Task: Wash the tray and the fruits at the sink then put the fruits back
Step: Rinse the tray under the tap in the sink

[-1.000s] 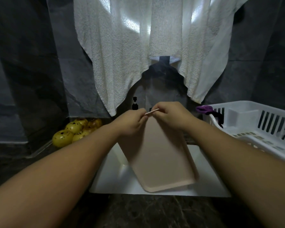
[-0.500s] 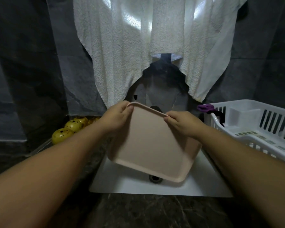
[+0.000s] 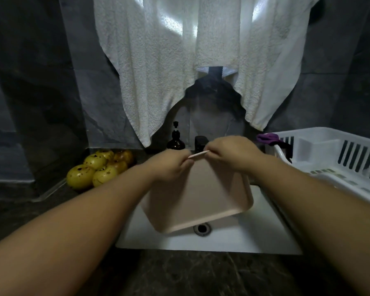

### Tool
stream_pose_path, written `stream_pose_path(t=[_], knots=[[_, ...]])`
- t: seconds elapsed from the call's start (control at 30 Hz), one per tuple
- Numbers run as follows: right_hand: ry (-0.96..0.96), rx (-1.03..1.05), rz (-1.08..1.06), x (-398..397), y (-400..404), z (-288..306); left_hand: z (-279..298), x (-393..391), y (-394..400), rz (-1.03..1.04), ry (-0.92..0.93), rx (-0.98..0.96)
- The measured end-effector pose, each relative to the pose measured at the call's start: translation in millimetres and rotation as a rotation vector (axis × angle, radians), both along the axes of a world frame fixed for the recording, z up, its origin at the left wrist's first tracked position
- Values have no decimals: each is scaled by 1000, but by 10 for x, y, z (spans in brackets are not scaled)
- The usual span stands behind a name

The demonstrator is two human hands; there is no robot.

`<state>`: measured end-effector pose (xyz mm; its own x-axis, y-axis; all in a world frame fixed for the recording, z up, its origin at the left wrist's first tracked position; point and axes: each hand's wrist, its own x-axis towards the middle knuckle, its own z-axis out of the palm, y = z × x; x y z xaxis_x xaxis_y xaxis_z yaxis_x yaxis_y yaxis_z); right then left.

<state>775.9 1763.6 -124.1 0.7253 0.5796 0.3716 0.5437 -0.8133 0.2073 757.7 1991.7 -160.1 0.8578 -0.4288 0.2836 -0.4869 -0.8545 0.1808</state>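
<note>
A pale pink tray hangs on edge over the white sink, its underside facing me and its lower corner near the drain. My left hand grips the tray's top edge on the left. My right hand pinches the same edge on the right. Several yellow spotted fruits lie in a pile on the dark counter to the left of the sink.
A white plastic dish rack stands right of the sink with a purple item at its corner. A dark pump bottle and a black tap sit behind the sink. A white towel hangs above.
The tray was swung out to the left and tilted flatter half a second ago; now it hangs steeply again, with my hands close together on its top edge.
</note>
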Motion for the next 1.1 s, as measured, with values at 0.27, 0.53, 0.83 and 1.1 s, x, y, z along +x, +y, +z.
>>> stream_pose_path(t=[0.27, 0.53, 0.83, 1.1], knots=[[177, 515, -72, 70, -259, -39, -156, 15, 116, 112, -35, -346], [89, 115, 51, 59, 30, -116, 18, 83, 5, 12, -50, -367], [-42, -36, 40, 12, 97, -2, 144, 110, 18, 25, -6, 37], [157, 474, -28, 141, -209, -6, 109, 30, 197, 148, -78, -164]])
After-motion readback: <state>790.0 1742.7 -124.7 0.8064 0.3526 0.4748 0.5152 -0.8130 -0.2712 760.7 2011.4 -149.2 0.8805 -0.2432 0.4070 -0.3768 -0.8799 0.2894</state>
